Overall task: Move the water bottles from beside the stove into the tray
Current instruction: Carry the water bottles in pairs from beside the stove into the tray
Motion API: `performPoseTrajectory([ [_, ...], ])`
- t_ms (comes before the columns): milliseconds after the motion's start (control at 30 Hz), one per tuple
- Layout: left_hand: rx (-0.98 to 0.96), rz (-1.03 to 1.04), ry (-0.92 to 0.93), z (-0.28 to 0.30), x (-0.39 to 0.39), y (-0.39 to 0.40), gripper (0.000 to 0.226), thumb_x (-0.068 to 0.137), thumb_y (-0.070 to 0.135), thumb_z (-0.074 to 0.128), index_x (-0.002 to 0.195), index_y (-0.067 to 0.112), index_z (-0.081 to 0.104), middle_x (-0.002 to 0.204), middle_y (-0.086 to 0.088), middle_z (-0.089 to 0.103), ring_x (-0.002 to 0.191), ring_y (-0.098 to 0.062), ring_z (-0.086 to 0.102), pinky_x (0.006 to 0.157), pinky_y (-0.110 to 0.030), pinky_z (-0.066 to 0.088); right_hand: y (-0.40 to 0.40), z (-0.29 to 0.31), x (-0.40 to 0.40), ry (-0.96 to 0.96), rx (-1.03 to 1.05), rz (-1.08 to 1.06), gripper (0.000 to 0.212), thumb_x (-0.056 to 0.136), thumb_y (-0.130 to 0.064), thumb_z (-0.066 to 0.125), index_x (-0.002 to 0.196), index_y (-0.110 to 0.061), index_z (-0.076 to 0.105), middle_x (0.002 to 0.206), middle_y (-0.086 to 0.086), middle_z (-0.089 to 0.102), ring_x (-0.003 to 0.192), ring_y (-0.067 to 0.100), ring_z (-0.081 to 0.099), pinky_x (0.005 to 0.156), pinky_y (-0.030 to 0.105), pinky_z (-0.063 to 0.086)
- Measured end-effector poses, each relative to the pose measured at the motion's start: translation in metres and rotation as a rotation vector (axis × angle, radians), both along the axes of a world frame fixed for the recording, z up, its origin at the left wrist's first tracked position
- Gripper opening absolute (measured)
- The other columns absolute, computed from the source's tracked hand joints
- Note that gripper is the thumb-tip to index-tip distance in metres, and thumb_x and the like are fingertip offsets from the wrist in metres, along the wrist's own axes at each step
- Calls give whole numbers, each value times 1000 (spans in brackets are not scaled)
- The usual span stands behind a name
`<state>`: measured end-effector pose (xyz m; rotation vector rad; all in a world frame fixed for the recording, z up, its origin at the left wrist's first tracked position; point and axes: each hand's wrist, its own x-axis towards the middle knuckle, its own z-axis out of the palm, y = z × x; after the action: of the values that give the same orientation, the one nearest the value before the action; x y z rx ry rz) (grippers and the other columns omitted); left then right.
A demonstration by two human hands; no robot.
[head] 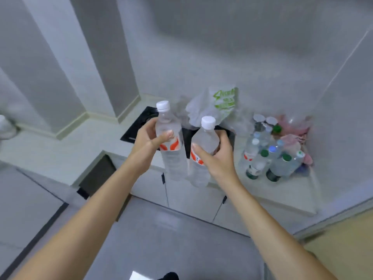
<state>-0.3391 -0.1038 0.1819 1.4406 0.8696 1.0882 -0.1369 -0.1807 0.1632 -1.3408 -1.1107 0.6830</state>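
We hold one water bottle [171, 142] in our left hand [148, 138] and a second bottle [201, 150] in our right hand [218, 156], fingers curled round each, both upright, off the counter's [282, 190] front edge; no tray shows.

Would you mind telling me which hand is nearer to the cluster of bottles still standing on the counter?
Right. The right hand, gripping a bottle, is just left of the bottle cluster; the left hand holds another bottle farther left, over the stove.
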Motion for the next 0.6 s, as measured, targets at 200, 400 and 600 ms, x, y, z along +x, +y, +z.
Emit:
performPoseTrajectory([
  [200, -31, 351, -58, -13, -225, -22, 67, 81, 38, 75, 138, 9, 54, 126, -11, 70, 115, -32, 70, 96, -46, 56, 49, -11, -219, -11, -26, 314, 50, 79, -23, 89, 116, -17, 57, 108, -1, 67, 99, 9, 67, 83, 19, 53],
  [400, 11, 784, 29, -14, -418, -66, 60, 93, 51, 65, 145, 28, 46, 135, -1, 66, 117, -21, 71, 100, -40, 57, 68, -10, -435, 15, -32, 633, 44, 81, -18, 89, 111, -16, 56, 102, -4, 66, 92, 5, 66, 79, 18, 53],
  [600, 34, 1159, 52, -24, -547, -116, 43, 99, 48, 58, 138, 30, 51, 128, 1, 68, 111, -15, 71, 94, -29, 58, 66, -14, -601, -16, -22, 962, 45, 81, -23, 89, 113, -18, 57, 103, -10, 69, 99, 9, 69, 87, 26, 57],
])
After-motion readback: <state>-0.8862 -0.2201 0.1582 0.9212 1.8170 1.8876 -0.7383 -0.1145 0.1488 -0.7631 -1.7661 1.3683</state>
